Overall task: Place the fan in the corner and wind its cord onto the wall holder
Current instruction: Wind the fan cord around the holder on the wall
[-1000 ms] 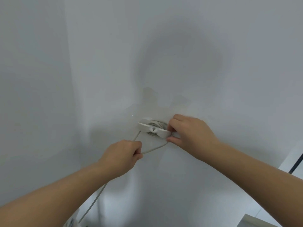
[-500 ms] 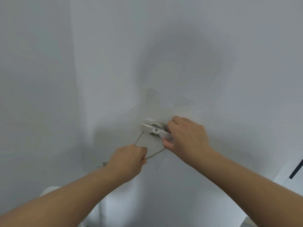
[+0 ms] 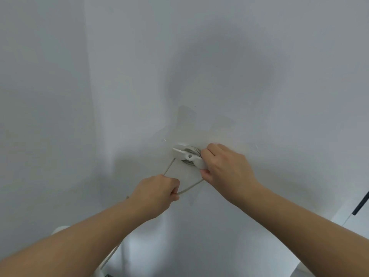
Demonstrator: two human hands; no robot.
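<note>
A white wall holder point(image 3: 185, 154) is fixed to the wall just right of the room corner, with turns of pale cord wound behind its front bar. My right hand point(image 3: 225, 166) pinches the right end of that bar. My left hand point(image 3: 157, 190) sits below and left of the holder, fist closed round a loop of the cord point(image 3: 189, 187); one strand point(image 3: 168, 168) runs up to the holder's left side, the other to under my right hand. The fan shows only as a white rounded edge point(image 3: 60, 228) behind my left forearm, with the cord hanging down beside it.
Two plain white walls meet in a corner point(image 3: 95, 116) left of the holder. At the far right edge a dark rod point(image 3: 361, 204) leans over a pale surface.
My left hand has shifted slightly right and down, still gripping the cord loop. My right hand stays on the holder's bar. The camera has drifted, bringing the fan's white edge into view.
</note>
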